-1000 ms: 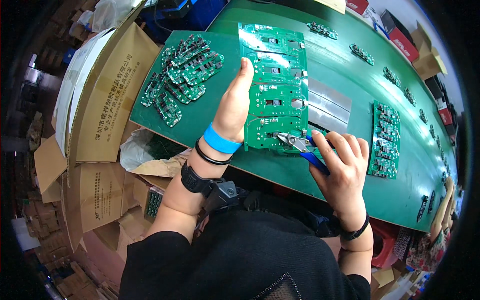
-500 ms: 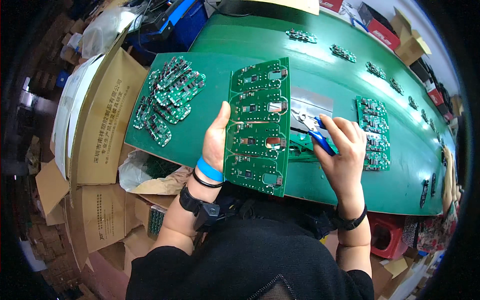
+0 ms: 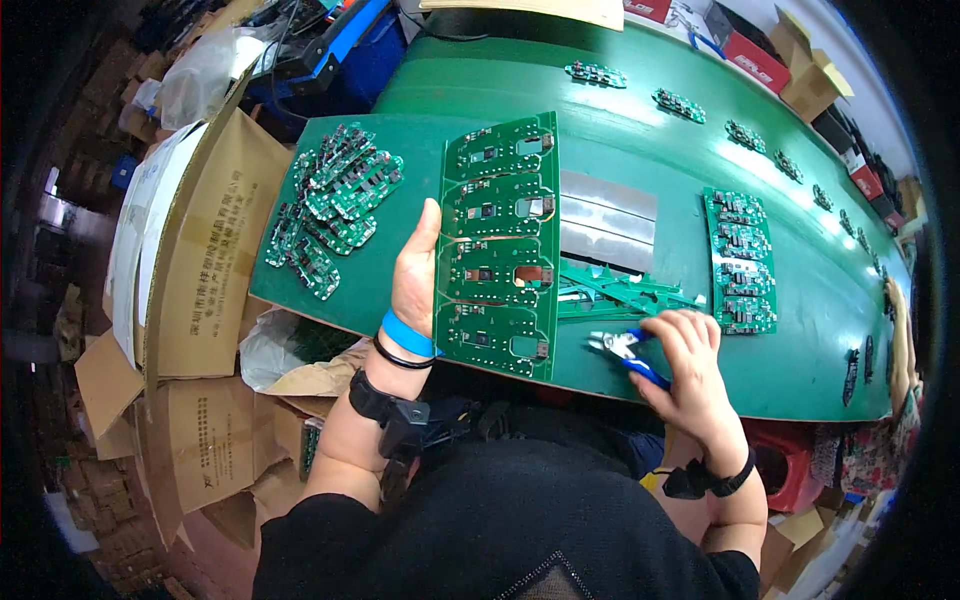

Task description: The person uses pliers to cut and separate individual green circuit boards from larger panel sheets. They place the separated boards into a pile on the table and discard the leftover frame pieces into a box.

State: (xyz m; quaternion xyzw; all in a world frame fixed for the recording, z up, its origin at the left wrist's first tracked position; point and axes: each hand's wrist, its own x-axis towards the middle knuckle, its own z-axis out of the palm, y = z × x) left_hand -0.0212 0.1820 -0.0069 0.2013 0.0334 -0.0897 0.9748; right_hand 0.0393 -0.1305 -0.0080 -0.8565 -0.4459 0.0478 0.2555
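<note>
A green circuit board panel [image 3: 497, 235], made of several joined boards with cut-outs, is tilted up in front of me. My left hand [image 3: 415, 275] grips it by its left edge, thumb at the edge and the other fingers hidden behind. Lower right of the panel, my right hand [image 3: 690, 370] is closed around blue-handled cutting pliers [image 3: 640, 368]. Their metal jaws point left, apart from the panel and over the green tabletop. Thin green board offcuts [image 3: 625, 293] lie just beyond the jaws, below a grey metal plate [image 3: 608, 220].
Loose separated circuit boards [image 3: 335, 205] are heaped at the table's left. Another populated panel [image 3: 740, 262] lies right of the metal plate. Single boards [image 3: 680, 105] form a spaced row along the far side. An open cardboard box [image 3: 235, 220] stands against the table's left end.
My right hand has brought the pliers down toward the table's near edge, away from the metal plate. The panel in my left hand has shifted slightly left.
</note>
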